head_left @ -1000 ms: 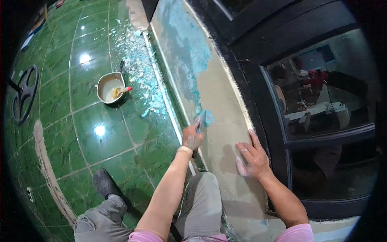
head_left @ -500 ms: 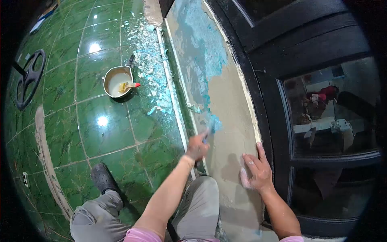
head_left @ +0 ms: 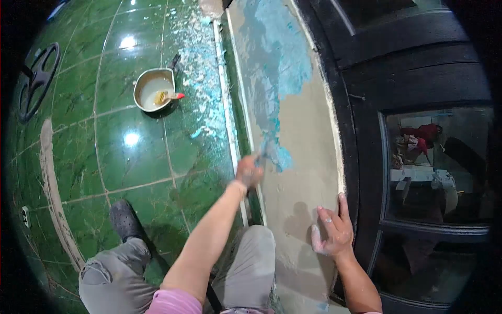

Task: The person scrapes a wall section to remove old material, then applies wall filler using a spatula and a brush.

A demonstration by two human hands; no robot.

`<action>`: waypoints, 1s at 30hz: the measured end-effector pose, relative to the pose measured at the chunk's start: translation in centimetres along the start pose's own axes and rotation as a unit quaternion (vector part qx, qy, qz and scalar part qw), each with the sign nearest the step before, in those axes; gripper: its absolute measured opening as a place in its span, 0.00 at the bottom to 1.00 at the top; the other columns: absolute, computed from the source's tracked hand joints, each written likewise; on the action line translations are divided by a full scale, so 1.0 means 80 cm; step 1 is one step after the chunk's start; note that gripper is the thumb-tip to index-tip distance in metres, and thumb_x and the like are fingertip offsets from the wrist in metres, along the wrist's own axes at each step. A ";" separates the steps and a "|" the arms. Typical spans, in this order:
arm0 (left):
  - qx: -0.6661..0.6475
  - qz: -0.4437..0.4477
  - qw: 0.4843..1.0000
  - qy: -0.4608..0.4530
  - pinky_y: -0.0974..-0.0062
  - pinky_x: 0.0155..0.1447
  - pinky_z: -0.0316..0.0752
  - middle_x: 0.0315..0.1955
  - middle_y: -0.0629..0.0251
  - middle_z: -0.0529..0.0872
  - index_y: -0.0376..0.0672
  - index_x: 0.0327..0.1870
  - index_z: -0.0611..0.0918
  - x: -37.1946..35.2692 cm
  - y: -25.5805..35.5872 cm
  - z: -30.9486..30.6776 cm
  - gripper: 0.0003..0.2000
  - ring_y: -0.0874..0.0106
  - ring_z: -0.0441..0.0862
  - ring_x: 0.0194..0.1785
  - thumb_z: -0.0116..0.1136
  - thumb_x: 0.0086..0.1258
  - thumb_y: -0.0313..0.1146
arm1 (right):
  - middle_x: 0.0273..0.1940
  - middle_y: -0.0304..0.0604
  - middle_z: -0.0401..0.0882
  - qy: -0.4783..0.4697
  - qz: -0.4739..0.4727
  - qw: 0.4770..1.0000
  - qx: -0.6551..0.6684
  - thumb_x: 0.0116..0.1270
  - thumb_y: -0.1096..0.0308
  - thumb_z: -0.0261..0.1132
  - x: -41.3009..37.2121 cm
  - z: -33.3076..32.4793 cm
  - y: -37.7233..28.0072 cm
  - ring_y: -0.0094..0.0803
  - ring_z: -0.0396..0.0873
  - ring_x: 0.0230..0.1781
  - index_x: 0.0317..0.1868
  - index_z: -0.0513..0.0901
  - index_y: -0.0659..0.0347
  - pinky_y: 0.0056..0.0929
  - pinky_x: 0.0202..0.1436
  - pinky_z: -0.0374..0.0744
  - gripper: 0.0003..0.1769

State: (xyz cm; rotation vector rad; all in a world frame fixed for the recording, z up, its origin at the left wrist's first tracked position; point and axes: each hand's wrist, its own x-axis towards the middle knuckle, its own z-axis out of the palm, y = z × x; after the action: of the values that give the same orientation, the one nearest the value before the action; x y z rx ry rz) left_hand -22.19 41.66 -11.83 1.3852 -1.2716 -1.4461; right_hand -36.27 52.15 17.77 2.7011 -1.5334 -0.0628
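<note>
My left hand (head_left: 249, 171), a little blurred, is closed around a small scraper (head_left: 266, 149), mostly hidden by the fingers. Its tip meets the wall (head_left: 300, 141) at the lower end of a patch of blue paint (head_left: 285, 63). Beside that patch the wall surface is bare and beige. My right hand (head_left: 334, 230) rests lower on the wall near the black door frame, fingers apart and holding nothing. White and bluish smears mark its fingers.
On the green tiled floor (head_left: 136, 172) sits a metal pot (head_left: 138, 97) of cloudy liquid with a paintbrush (head_left: 170, 96) in it. Paint flakes (head_left: 201, 83) lie along the baseboard. A black door (head_left: 361, 172) with glass panes stands at right; a black wheel (head_left: 39, 83) is far left.
My left hand has moved slightly up and left along the wall with the scraper. My right hand stays against the wall. The whole view has shifted slightly.
</note>
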 end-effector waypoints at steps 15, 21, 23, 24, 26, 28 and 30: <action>-0.083 -0.054 0.985 -0.140 0.58 0.54 0.76 0.43 0.39 0.83 0.43 0.66 0.75 -0.078 0.046 -0.029 0.32 0.46 0.82 0.47 0.56 0.53 0.30 | 0.35 0.52 0.83 -0.020 0.028 0.999 0.000 0.49 0.72 0.65 0.006 0.001 -0.009 0.55 0.80 0.50 0.47 0.83 0.70 0.55 0.75 0.63 0.22; -0.032 0.145 0.985 0.089 0.58 0.54 0.78 0.47 0.39 0.83 0.38 0.65 0.75 -0.071 -0.003 0.061 0.33 0.46 0.83 0.46 0.58 0.51 0.30 | 0.32 0.52 0.83 0.016 0.000 1.000 -0.014 0.49 0.74 0.64 0.009 0.002 -0.010 0.54 0.82 0.46 0.49 0.81 0.70 0.60 0.75 0.60 0.23; 0.004 0.028 0.999 -0.018 0.58 0.52 0.79 0.47 0.40 0.84 0.39 0.64 0.76 -0.055 0.004 0.031 0.32 0.47 0.84 0.45 0.57 0.52 0.30 | 0.32 0.53 0.82 0.009 0.002 1.000 -0.006 0.50 0.73 0.64 0.003 -0.001 -0.018 0.56 0.81 0.48 0.49 0.82 0.70 0.60 0.75 0.60 0.23; -0.007 -0.009 1.000 -0.024 0.58 0.52 0.79 0.46 0.40 0.84 0.39 0.65 0.76 -0.031 0.000 0.013 0.32 0.48 0.84 0.45 0.57 0.52 0.30 | 0.32 0.53 0.82 0.011 -0.003 1.000 0.000 0.50 0.73 0.64 0.005 0.001 -0.017 0.57 0.81 0.48 0.49 0.82 0.70 0.60 0.75 0.61 0.23; -0.037 -0.079 0.995 -0.041 0.59 0.51 0.79 0.43 0.41 0.85 0.40 0.65 0.76 0.002 -0.006 0.002 0.32 0.49 0.84 0.45 0.57 0.52 0.31 | 0.32 0.53 0.82 0.012 -0.007 1.000 -0.002 0.50 0.73 0.64 0.006 -0.001 -0.009 0.57 0.81 0.48 0.49 0.82 0.70 0.59 0.75 0.61 0.23; -0.033 0.002 0.997 -0.068 0.59 0.51 0.79 0.42 0.42 0.85 0.43 0.66 0.75 -0.026 -0.020 0.014 0.33 0.50 0.84 0.45 0.58 0.52 0.30 | 0.32 0.54 0.82 0.009 -0.006 1.000 -0.001 0.50 0.72 0.65 0.003 0.001 -0.008 0.56 0.81 0.47 0.49 0.82 0.70 0.60 0.75 0.61 0.23; -0.030 0.101 0.994 -0.044 0.58 0.53 0.78 0.42 0.42 0.85 0.48 0.68 0.74 -0.078 -0.027 0.032 0.34 0.49 0.84 0.45 0.58 0.53 0.30 | 0.32 0.54 0.82 0.015 -0.003 1.000 0.017 0.50 0.72 0.65 0.007 0.003 -0.008 0.54 0.82 0.44 0.49 0.82 0.70 0.61 0.74 0.61 0.23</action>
State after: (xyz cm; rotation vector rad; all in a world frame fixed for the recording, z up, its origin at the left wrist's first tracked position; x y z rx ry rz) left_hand -23.68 48.54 -12.61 1.1301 -1.3694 -1.4063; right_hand -35.42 51.99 17.53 2.7197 -1.5323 0.0024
